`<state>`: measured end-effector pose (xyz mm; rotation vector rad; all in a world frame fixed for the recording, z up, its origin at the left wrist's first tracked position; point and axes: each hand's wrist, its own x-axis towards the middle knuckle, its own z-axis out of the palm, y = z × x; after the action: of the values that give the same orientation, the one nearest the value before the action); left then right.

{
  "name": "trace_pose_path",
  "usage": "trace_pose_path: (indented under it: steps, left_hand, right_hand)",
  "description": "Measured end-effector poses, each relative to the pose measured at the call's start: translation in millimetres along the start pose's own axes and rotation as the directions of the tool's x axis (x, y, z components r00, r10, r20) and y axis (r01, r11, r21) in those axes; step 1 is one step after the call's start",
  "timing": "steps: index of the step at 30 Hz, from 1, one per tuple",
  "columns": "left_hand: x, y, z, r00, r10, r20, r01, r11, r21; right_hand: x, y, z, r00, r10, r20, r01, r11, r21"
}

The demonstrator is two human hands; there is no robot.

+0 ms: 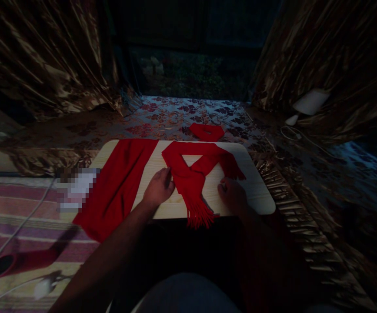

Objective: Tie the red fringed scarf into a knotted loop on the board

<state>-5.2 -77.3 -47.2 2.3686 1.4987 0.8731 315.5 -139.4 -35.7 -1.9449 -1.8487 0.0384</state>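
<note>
A red scarf with fringed ends [188, 174] lies looped and crossed on a pale wooden board [260, 195]. One fringe hangs over the board's near edge; the other end points right. My left hand [159, 187] rests beside the scarf's left edge, its fingers bent together and pinching at that edge. Over the board, just below the right fringe, my right hand [232, 195] is curled closed, with nothing visible in it. A wide red cloth [119, 187] covers the board's left part and hangs off its near left corner.
Behind the board, a folded red piece [207, 131] lies on patterned fabric [175, 115]. A white lamp [311, 102] with a cord stands at the right. On the striped cloth [41, 195] at the left are a red tube-like object [28, 261], cables and a white plug [43, 288].
</note>
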Motion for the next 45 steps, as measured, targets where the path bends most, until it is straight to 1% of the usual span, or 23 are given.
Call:
trace_pose_path:
  steps: [2, 4, 7, 10, 14, 17, 20, 24, 26, 28, 30, 32, 34, 36, 39, 41, 42, 43, 45]
  left_hand:
    - [0, -1, 0.2, 0.999, 0.037, -0.01, -0.037, 0.999, 0.0]
    - [0, -1, 0.0, 0.998, 0.066, -0.013, -0.066, 0.998, 0.002]
    - [1, -1, -0.8, 0.998, 0.069, -0.008, -0.069, 0.997, 0.015]
    - [1, -1, -0.7, 0.998, 0.06, 0.001, -0.06, 0.998, 0.034]
    - [1, -2, 1.2, 0.998, 0.058, -0.004, -0.058, 0.997, 0.053]
    - [1, -3, 2.5, 0.999, 0.05, -0.013, -0.049, 0.997, 0.061]
    - [1, -4, 2.6, 0.998, 0.052, -0.019, -0.051, 0.997, 0.064]
    - [1, -4, 1.8, 0.998, 0.056, -0.014, -0.055, 0.997, 0.059]
    - [1, -4, 1.6, 0.999, 0.051, -0.008, -0.051, 0.997, 0.057]
    - [1, -4, 1.8, 0.999, 0.045, -0.003, -0.045, 0.997, 0.058]
    - [1, -5, 2.1, 0.999, 0.045, -0.002, -0.045, 0.997, 0.062]
    - [1, -5, 2.3, 0.999, 0.05, -0.005, -0.05, 0.997, 0.067]
    - [2, -5, 2.0, 0.998, 0.058, -0.008, -0.057, 0.996, 0.072]
    - [2, -4, 1.6, 0.998, 0.069, -0.005, -0.068, 0.995, 0.077]
    - [2, -4, 1.4, 0.997, 0.08, 0.0, -0.08, 0.993, 0.085]
    - [2, -4, 1.8, 0.997, 0.077, -0.004, -0.076, 0.994, 0.083]
    - [2, -5, 2.1, 0.997, 0.074, -0.007, -0.073, 0.994, 0.079]
    - [2, -5, 2.4, 0.997, 0.073, -0.008, -0.072, 0.995, 0.074]
    - [2, -6, 2.9, 0.997, 0.072, -0.007, -0.072, 0.995, 0.067]
  right_hand:
    - [10, 2, -5, 0.996, 0.044, 0.079, -0.047, 0.998, 0.038]
    - [23, 2, -8, 0.992, 0.066, 0.11, -0.075, 0.994, 0.081]
    - [41, -4, -7, 0.997, 0.034, 0.064, -0.04, 0.994, 0.105]
    - [52, -18, 5, 0.999, -0.048, 0.009, 0.047, 0.993, 0.106]
    - [55, -35, 26, 0.991, -0.103, -0.086, 0.114, 0.984, 0.138]
    - [52, -38, 36, 0.989, -0.101, -0.106, 0.116, 0.984, 0.137]
    - [50, -36, 38, 0.99, -0.092, -0.107, 0.108, 0.98, 0.165]
    - [54, -32, 36, 0.992, -0.092, -0.091, 0.111, 0.967, 0.231]
    - [61, -28, 33, 0.994, -0.057, -0.088, 0.079, 0.961, 0.265]
    - [72, -22, 30, 0.993, 0.003, -0.119, 0.03, 0.961, 0.274]
    - [87, -15, 25, 0.981, 0.081, -0.175, -0.032, 0.962, 0.27]
    - [104, -6, 19, 0.964, 0.183, -0.193, -0.128, 0.955, 0.267]
    - [120, 1, 15, 0.947, 0.287, -0.141, -0.247, 0.936, 0.25]
    - [132, 7, 10, 0.933, 0.357, -0.043, -0.342, 0.918, 0.201]
    - [144, 13, 3, 0.899, 0.429, 0.084, -0.436, 0.896, 0.089]
    - [148, 16, -3, 0.864, 0.486, 0.132, -0.49, 0.872, 0.002]
    - [150, 16, -6, 0.854, 0.502, 0.135, -0.503, 0.864, -0.026]
    - [151, 16, -9, 0.858, 0.499, 0.121, -0.499, 0.866, -0.031]
    - [154, 9, -15, 0.901, 0.432, 0.044, -0.433, 0.9, 0.046]
